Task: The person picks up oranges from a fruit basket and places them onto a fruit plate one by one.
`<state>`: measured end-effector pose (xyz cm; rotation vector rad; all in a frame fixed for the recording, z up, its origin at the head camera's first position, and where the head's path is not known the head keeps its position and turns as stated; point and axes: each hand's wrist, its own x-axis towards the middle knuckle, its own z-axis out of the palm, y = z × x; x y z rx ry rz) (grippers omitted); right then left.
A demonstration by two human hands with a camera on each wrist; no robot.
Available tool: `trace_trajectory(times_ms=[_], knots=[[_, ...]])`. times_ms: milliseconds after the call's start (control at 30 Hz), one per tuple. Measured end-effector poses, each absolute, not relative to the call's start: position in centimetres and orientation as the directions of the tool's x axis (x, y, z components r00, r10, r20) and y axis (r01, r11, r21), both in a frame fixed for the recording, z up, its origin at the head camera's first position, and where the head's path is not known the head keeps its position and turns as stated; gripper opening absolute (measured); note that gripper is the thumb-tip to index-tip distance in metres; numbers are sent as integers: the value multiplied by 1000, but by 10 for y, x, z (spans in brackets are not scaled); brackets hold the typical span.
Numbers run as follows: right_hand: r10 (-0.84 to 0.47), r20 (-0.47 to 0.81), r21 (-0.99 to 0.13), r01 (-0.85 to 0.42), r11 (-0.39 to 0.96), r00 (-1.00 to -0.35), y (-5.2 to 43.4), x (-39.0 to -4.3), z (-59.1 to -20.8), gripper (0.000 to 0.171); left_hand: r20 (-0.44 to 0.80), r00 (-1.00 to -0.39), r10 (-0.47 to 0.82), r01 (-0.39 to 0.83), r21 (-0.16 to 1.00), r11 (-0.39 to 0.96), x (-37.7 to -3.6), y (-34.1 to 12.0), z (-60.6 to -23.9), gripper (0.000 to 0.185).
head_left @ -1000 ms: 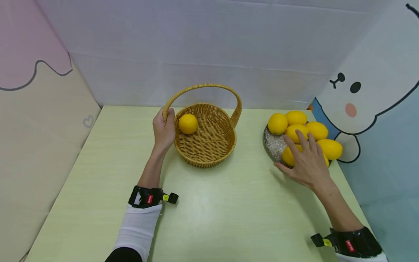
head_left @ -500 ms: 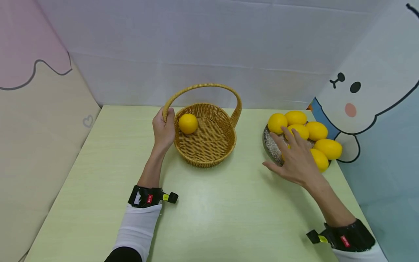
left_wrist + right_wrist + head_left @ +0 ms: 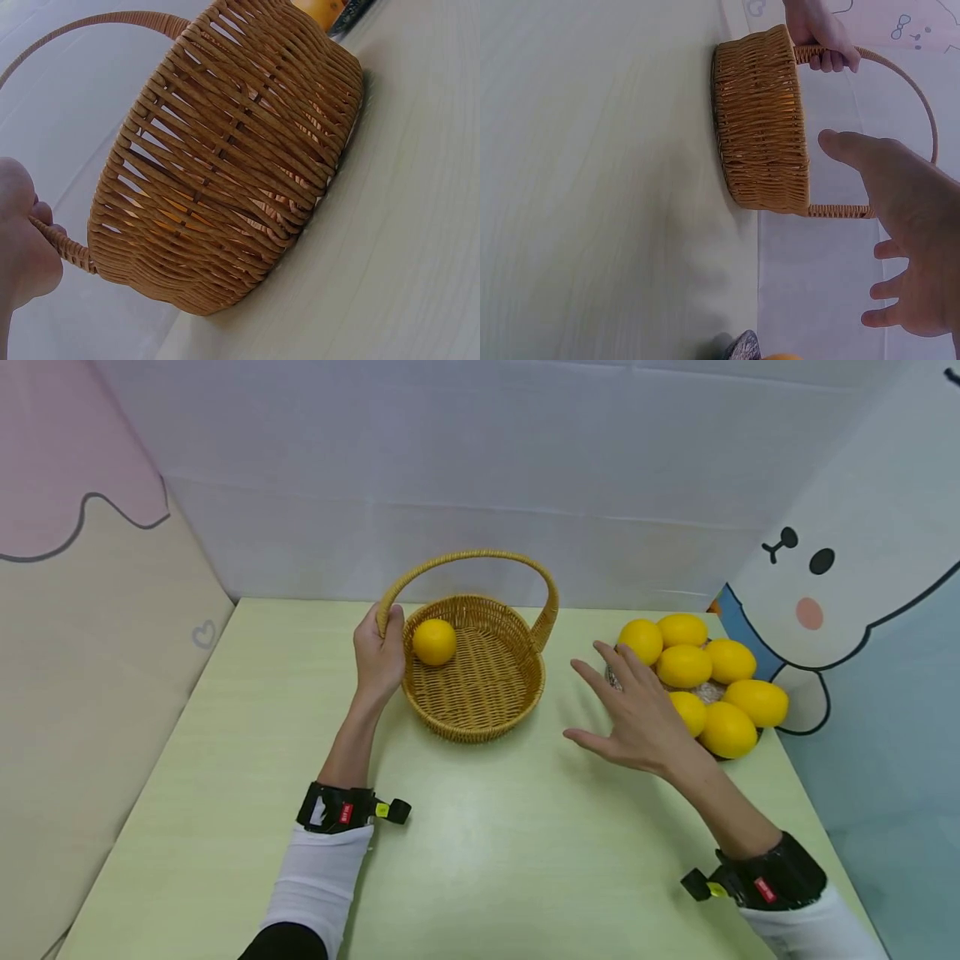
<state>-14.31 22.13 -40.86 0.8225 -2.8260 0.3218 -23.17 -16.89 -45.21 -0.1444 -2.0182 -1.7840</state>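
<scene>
My left hand grips the left side of the handle of a round wicker basket, which stands on the table. One lemon lies inside the basket at its left. In the left wrist view, the fingers curl round the basket's handle. My right hand hovers over the table between basket and plate, fingers spread, holding nothing. The right wrist view shows this hand with its thumb apart from the fingers. Several yellow lemons sit on a dark speckled plate, partly hidden by the lemons and my right hand.
The pale green table reaches back to a white wall sheet. A cartoon-printed panel stands at the right, and a beige and pink panel at the left. Each forearm wears a black wrist band.
My right hand has moved left, off the lemons and away from the plate, with nothing in it. The left hand keeps its grip on the basket handle.
</scene>
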Motion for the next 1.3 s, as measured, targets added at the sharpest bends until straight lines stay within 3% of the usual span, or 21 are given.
trace_trajectory(times_ms=[300, 733, 1300], knots=[[-551, 178, -167, -577, 800, -815, 200, -146, -404, 96, 343, -910, -231, 311, 936, 167, -233, -168, -453, 38], [-640, 152, -168, -657, 735, -754, 163, -150, -399, 93, 382, -901, -207, 353, 921, 165, -230, -168, -451, 40], [-735, 199, -174, -762, 624, -648, 113, -170, -394, 89, 389, -895, -219, 360, 919, 161, -230, -167, -448, 40]])
